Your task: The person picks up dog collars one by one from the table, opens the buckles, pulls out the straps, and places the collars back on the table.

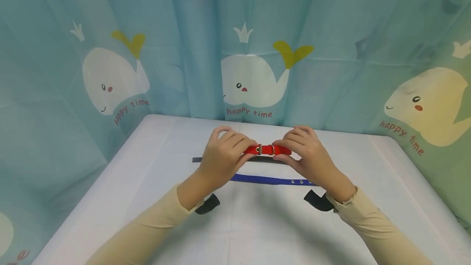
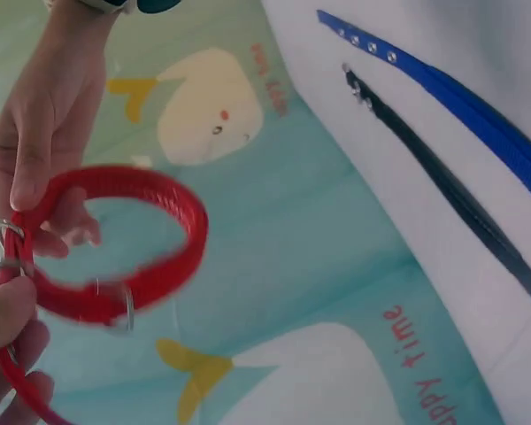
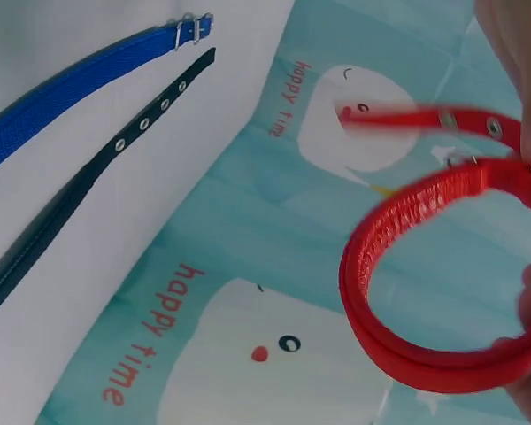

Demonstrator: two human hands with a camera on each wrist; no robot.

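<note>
A red collar (image 1: 267,150) with a metal buckle, a ring and eyelets is held up between both hands over the table. My left hand (image 1: 226,154) pinches it beside the buckle, thumb below and fingers above. On the other side my right hand (image 1: 307,152) pinches it near the metal ring. In the left wrist view the collar (image 2: 173,274) forms a closed loop, its strap threaded at the buckle. The right wrist view shows the loop (image 3: 442,372) from the other side, its free strap end (image 3: 407,119) with eyelets sticking out, blurred.
Below the hands, a blue collar (image 1: 257,179) and a black collar (image 2: 442,190) lie stretched out on the white table (image 1: 176,134). Black bands (image 1: 208,204) sit at both wrists. A blue-green curtain (image 1: 195,32) with whale prints hangs behind the table.
</note>
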